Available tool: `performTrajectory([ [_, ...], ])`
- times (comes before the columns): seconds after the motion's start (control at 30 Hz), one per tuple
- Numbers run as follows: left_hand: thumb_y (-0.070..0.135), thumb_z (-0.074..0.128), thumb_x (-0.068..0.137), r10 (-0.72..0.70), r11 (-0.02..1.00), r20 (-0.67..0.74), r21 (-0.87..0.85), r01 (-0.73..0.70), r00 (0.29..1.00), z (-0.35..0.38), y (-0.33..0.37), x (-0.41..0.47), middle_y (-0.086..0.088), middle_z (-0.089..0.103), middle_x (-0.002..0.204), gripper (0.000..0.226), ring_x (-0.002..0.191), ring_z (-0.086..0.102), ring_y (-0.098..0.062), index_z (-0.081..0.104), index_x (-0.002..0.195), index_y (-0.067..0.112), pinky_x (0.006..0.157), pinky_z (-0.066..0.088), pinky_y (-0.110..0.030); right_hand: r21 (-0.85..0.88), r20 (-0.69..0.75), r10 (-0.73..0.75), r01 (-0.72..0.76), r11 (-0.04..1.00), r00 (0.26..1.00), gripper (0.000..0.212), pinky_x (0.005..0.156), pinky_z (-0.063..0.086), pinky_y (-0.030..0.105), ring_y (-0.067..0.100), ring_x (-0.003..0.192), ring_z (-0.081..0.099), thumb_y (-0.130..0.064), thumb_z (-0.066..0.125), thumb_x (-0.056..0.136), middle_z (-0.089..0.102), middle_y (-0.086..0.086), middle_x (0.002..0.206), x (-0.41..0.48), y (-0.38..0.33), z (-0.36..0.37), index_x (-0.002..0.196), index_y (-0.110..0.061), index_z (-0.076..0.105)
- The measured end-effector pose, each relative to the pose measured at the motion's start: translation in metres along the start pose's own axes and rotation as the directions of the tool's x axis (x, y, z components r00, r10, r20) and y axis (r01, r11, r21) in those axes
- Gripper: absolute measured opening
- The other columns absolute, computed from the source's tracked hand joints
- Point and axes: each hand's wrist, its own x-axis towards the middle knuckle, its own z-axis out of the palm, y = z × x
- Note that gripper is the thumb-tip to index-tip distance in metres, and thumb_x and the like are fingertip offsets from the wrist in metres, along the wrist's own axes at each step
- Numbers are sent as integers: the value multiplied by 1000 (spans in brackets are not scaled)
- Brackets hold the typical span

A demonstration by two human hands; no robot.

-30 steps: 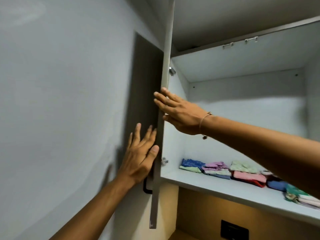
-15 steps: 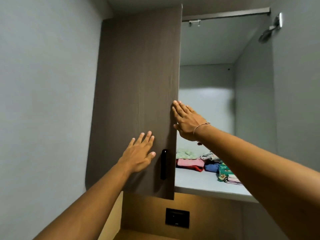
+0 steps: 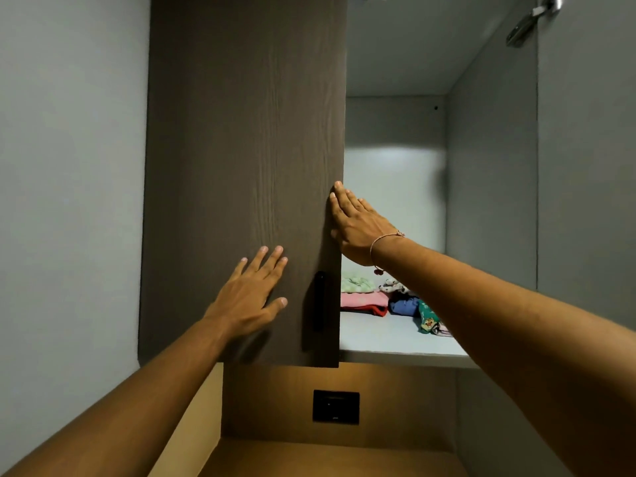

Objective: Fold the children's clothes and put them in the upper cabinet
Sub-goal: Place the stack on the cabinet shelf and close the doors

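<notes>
Held the left hand [image 3: 249,297] flat on the brown cabinet door [image 3: 241,149], fingers [image 3: 272,263] straight and slightly spread, just left of the black handle [image 3: 319,301]. Kept nothing gripped in the right hand [image 3: 354,225], set against the door's right edge with fingers straight and together. Saw the folded children's clothes [image 3: 364,299] stacked on the upper cabinet shelf [image 3: 389,342], right of the door, partly hidden behind the right forearm [image 3: 481,304].

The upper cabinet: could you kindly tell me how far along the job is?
Done: folded pink, green and blue children's clothes lie on the pale grey shelf. In hand: the left hand rests flat on the dark wood-grain door, the right hand at its free edge. Left: closing the open right side.
</notes>
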Motion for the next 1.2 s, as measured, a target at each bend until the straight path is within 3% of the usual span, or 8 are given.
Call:
performTrajectory([
  [0.2, 40, 40, 100, -11, 1000, 107, -14, 12, 994, -54, 10, 6, 2, 3, 163, 66, 149, 4, -17, 8, 154, 21, 119, 8, -39, 195, 51, 46, -55, 979, 998, 63, 122, 5, 38, 25, 149, 1, -30, 32, 101, -7, 6, 162, -66, -20, -4, 153, -15, -1],
  [0.37, 38, 41, 99, 58, 997, -59, -38, -60, 997, -111, 68, 13, 1, 9, 163, 64, 149, 7, -16, 13, 154, 20, 121, 10, -39, 323, -89, 288, -246, 914, 953, 69, 118, -2, 33, 21, 149, -5, -39, 37, 99, -7, 1, 162, -172, -2, -30, 153, -18, 0],
  [0.53, 43, 35, 100, 330, 941, -186, -11, -337, 926, -153, 202, 21, -1, 8, 163, 63, 149, 2, -17, 13, 154, 20, 120, 6, -37, 422, -320, 613, -471, 775, 722, 74, 120, -2, 33, 21, 149, -6, -32, 47, 96, -4, 4, 162, -298, 33, -85, 153, -12, 5],
  [0.63, 45, 31, 100, 479, 869, -311, 34, -494, 821, -184, 295, 27, -3, 9, 162, 62, 150, 2, -21, 14, 154, 18, 120, 7, -40, 407, -489, 658, -517, 753, 573, 76, 120, -4, 31, 17, 149, -9, -38, 39, 91, -5, 3, 161, -355, 51, -127, 153, -14, 1],
  [0.73, 46, 26, 100, 587, 800, -357, 120, -588, 726, -211, 373, 35, -4, 5, 163, 63, 149, -3, -24, 10, 154, 18, 121, 6, -42, 398, -521, 682, -561, 726, 513, 78, 121, -4, 32, 16, 148, -12, -40, 36, 90, -8, 4, 161, -391, 72, -162, 153, -13, -1],
  [0.9, 46, 21, 101, 668, 738, -382, 233, -633, 639, -246, 450, 54, -5, -1, 163, 62, 149, -9, -26, 4, 154, 18, 122, 1, -44, 486, -417, 761, -586, 649, 497, 79, 120, -3, 31, 14, 148, -12, -43, 33, 88, -9, 4, 161, -422, 106, -190, 152, -14, -2],
  [1.07, 45, 19, 102, 704, 709, -313, 344, -615, 637, -267, 476, 75, -4, -2, 163, 60, 148, -11, -27, 5, 154, 21, 121, 1, -49, 641, -212, 720, -462, 613, 661, 75, 118, 0, 24, 10, 148, -4, -41, 29, 86, -4, 0, 162, -427, 121, -205, 152, -17, 2],
  [1.2, 45, 17, 102, 715, 697, -308, 385, -605, 628, -268, 469, 76, -1, -1, 162, 57, 148, -10, -26, 5, 153, 25, 121, -1, -50, 710, -204, 707, -395, 584, 678, 73, 117, 7, 22, 9, 148, 2, -40, 32, 86, 1, -4, 161, -429, 117, -205, 152, -21, 7],
])
